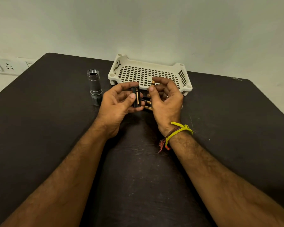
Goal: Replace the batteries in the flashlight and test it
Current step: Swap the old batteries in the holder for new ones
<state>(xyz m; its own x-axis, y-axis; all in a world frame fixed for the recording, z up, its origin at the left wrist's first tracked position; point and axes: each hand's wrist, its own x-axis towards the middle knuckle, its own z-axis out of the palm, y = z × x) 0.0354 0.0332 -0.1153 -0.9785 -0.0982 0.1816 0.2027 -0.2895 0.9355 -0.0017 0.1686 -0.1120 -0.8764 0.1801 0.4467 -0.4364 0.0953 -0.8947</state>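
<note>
The grey flashlight body (95, 86) stands head-down on the dark table (56, 122), its threaded end open at the top, left of my hands. My left hand (120, 101) grips a black battery holder (136, 96) upright; a copper-and-black battery shows in its slot. My right hand (165, 99) pinches a small copper-topped battery (153, 82) between thumb and forefinger, just right of the holder's top. Two more batteries (147, 104) lie on the table under my hands, partly hidden.
A cream perforated plastic tray (185, 79) sits behind my hands near the wall. A wall socket plate (2, 66) is at the far left, beyond the table's corner. Threads are tied around my right wrist (175, 133).
</note>
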